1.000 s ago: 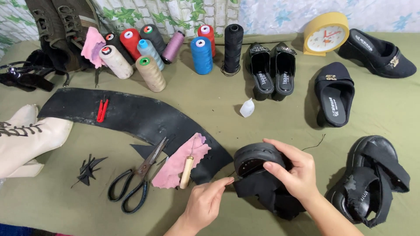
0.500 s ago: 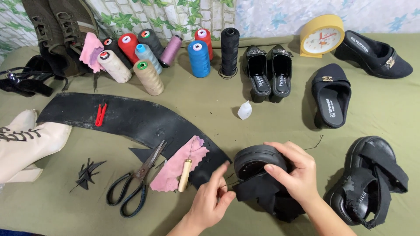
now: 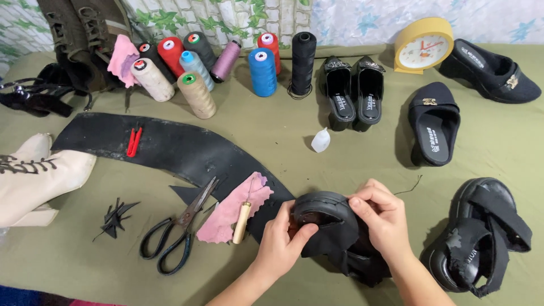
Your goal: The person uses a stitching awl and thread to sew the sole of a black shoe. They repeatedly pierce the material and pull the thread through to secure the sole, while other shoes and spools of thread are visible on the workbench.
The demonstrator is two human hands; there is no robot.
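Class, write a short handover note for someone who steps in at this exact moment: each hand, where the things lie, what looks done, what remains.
Left hand: grips the black sandal at its near edge, thumb on the sole.
Right hand: clamps the sandal's far side.
The sandal is held tilted above the green table.
Awl lies on the pink cloth, scissors beside it, both untouched.
The matching sandal lies to the right.
Done: sandal in hand. Left: no tool taken up yet.
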